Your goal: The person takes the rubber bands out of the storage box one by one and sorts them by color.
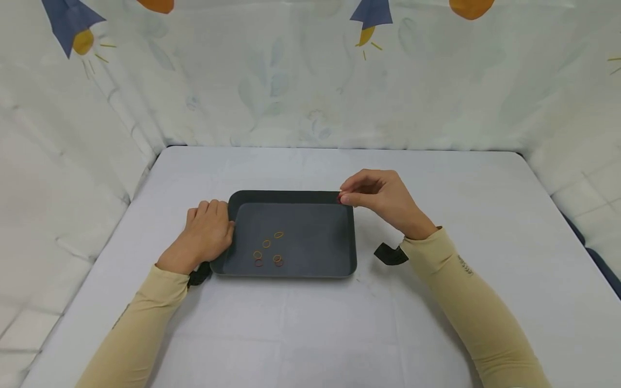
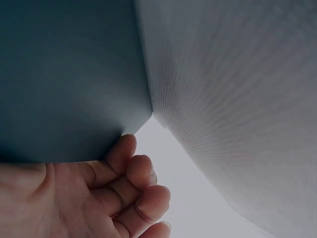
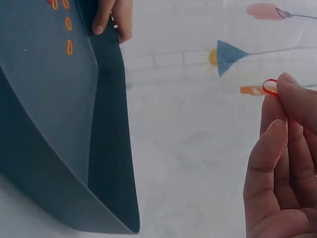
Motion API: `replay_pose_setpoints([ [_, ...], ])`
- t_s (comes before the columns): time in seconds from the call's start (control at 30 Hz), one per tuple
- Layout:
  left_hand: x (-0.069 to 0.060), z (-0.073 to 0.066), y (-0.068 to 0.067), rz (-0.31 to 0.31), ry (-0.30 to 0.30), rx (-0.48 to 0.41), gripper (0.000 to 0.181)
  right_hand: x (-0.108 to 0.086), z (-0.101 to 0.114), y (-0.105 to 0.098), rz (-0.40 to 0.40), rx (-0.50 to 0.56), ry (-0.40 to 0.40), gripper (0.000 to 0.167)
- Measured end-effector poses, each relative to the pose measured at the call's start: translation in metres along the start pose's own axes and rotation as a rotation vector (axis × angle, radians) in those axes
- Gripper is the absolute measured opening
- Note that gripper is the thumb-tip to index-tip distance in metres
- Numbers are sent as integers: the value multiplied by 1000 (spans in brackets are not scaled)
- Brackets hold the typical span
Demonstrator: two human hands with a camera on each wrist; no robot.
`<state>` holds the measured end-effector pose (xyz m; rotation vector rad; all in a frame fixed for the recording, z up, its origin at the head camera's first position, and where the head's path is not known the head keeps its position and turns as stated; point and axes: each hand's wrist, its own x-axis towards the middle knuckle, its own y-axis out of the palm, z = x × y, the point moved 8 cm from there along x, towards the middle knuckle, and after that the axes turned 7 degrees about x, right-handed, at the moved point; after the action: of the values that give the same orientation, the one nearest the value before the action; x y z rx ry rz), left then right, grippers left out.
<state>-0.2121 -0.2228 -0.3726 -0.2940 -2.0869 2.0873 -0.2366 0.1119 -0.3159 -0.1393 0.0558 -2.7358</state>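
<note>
A dark grey rectangular tray (image 1: pixel 315 240) lies on the table. My left hand (image 1: pixel 206 231) grips its left wall; in the right wrist view the thumb is inside the wall and the fingers outside. Between thumb and forefinger, my right hand (image 1: pixel 383 199) pinches a small red rubber band (image 3: pixel 270 87) near the tray's far right corner. On the left part of the tray floor are several orange-yellow rubber bands, one of them a band (image 1: pixel 278 235) apart from the others. Red bands, such as the red band (image 1: pixel 259 263), lie near the tray's front.
A white cloth covers the table (image 1: pixel 310 334) around the tray. Behind it hangs a pale patterned curtain (image 1: pixel 291 75), with another curtain side on the left. Black straps, including the right strap (image 1: pixel 390 254), hang at both wrists.
</note>
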Motion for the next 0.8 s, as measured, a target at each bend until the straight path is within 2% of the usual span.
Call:
replay_pose_setpoints([
  [0.1,0,-1,-1,-3,6,5,20,0,-3,-12,-57,-33,30,24],
  [0.23,0,-1,-1,-11,12,7,18,1,-6,-26,-104,3,21,25],
  [0.4,2,-1,1,4,17,7,19,3,-11,-39,-110,148,-26,20],
  [0.8,3,1,2,15,7,3,20,4,-31,-67,-159,246,24,21],
])
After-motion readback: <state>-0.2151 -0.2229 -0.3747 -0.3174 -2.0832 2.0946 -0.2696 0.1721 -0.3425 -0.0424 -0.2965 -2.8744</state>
